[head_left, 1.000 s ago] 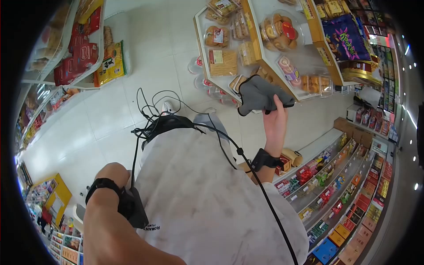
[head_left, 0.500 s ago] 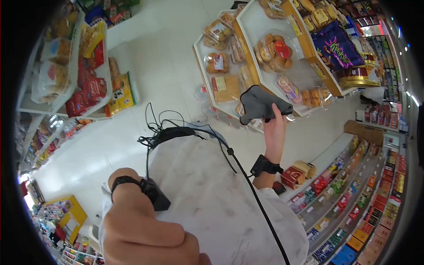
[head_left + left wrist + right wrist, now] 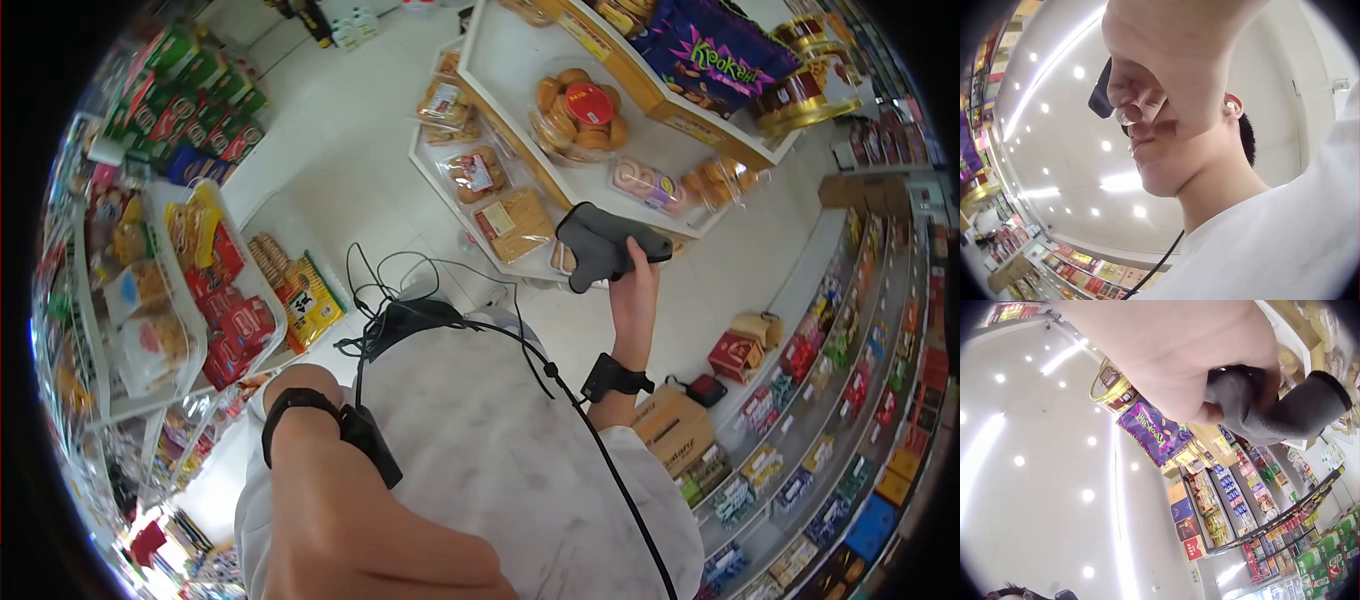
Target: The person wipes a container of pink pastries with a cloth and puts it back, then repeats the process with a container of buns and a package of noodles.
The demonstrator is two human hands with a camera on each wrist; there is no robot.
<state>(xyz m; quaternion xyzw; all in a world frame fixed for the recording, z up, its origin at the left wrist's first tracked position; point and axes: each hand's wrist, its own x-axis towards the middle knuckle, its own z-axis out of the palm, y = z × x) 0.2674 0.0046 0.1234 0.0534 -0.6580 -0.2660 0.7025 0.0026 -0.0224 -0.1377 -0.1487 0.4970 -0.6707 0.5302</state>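
Up in front of the white shelf [image 3: 500, 60], the right hand [image 3: 632, 290] is raised with its wrist below and its fingers on top, and the cloth [image 3: 600, 243] sits at the fingertips. The thumb and fingers are curled into the cloth and pinch it near its middle, so most of it stands above and to the left of the palm. It hangs in the air, just before the shelf's lower edge and below a round tub [image 3: 580, 108] of biscuits.

The cloth is dark grey, soft and bunched. One rounded lobe droops to the left and a flatter flap sticks out to the right.

The left hand [image 3: 1166, 69] is up close to the face. Its fingers curl beside a dark thing [image 3: 1100, 94], but I cannot tell whether they grip it.
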